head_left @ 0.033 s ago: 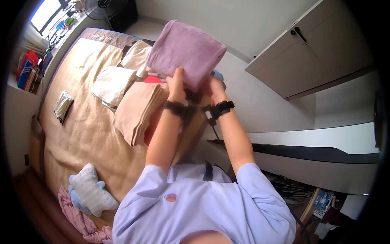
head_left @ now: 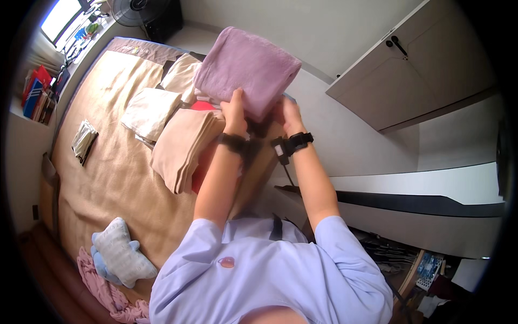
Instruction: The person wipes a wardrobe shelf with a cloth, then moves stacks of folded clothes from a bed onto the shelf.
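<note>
Item: folded mauve towel (head_left: 248, 67), held up above the bed (head_left: 108, 162).
Left hand (head_left: 234, 110): grip clasping the towel's near edge.
Right hand (head_left: 288, 116): grip clasping the same edge.
Below: tan folded stack (head_left: 183, 146).
Handling: keep both edges level so folds stay aligned.

A tan-covered bed (head_left: 116, 178) fills the room below a bright window (head_left: 58, 17).

Folded beige cloths (head_left: 183, 148) are lying on a tan bed (head_left: 108, 178), a star-shaped cushion (head_left: 121, 256) is sitting near its edge, and a fan (head_left: 137, 8) is standing beyond.
</note>
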The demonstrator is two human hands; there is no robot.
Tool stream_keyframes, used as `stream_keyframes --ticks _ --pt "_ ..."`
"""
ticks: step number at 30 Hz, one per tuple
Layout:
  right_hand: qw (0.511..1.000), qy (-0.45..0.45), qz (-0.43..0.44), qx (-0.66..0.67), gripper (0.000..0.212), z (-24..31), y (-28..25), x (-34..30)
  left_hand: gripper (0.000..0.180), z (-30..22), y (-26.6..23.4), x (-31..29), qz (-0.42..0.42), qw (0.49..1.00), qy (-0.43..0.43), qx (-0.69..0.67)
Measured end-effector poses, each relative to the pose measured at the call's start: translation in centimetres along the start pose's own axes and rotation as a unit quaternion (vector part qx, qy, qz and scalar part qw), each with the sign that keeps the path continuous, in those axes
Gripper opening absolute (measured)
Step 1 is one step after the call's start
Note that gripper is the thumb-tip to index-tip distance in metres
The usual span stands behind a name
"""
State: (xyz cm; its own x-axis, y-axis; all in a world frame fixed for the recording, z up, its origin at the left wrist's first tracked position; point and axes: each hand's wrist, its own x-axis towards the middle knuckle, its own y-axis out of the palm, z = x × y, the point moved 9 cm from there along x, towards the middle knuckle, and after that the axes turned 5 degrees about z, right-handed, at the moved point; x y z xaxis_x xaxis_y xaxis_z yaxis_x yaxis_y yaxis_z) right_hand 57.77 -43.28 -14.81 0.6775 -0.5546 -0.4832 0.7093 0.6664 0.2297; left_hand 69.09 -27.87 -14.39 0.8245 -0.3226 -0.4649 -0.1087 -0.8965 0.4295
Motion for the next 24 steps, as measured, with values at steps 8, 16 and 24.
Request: stream_keyframes --ticks 8,16,24 --pt "0.958 -0.230 -0.141 -0.093 0.077 12.2 -1.3 -0.4 0.070 -1.2 0.4 0.2 -0.051 0.998 0.035 0.001" --pt "0.982 -0.130 -0.056 -0.121 0.096 10.2 -1.2 5.7 0.069 -3.3 1.7 -1.9 -0.020 0.992 -0.039 -0.119" --pt "0.992 -0.109 0.057 -0.029 0.045 10.6 0.4 2.9 0.057 -5.5 3.9 -1.2 0.084 0.983 0.078 -0.144"
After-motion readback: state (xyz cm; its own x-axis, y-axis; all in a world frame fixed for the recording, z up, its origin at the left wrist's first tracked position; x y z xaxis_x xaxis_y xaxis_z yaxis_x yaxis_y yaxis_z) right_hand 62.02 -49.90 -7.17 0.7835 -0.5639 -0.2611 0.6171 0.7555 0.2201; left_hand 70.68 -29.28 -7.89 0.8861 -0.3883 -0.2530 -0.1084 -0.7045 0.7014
